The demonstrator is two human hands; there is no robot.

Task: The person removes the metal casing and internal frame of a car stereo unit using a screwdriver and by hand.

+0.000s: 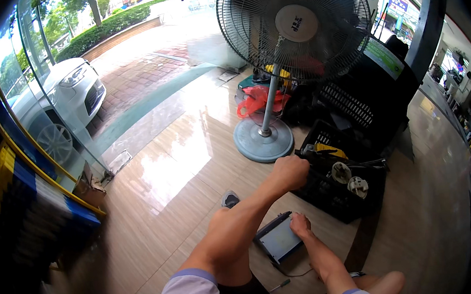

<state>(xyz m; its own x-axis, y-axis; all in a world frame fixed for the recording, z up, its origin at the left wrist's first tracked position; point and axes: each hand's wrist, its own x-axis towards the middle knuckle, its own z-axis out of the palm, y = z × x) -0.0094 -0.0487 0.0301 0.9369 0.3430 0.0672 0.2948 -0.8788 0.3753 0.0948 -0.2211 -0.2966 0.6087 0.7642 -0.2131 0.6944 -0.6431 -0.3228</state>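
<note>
My left hand [292,172] is closed in a fist at the near-left edge of a black plastic crate [332,208]. Something dark shows by its fingers, too unclear to name. Lower down, my right hand [300,225] has its fingers curled on the upper right edge of what looks like a floodlight [280,241], a flat rectangle with a pale face and dark frame. It rests tilted between my legs, and a thin cable [300,274] runs from its lower side. Beside it on the floor lies a screwdriver [284,283] with a dark handle.
The crate holds round whitish parts [358,187] and a yellow item [330,150]. Behind it stand a pedestal fan [263,138], a red plastic bag [255,101] and a large black slotted case [346,104]. Glass doors and a yellow-edged rack [51,176] line the left.
</note>
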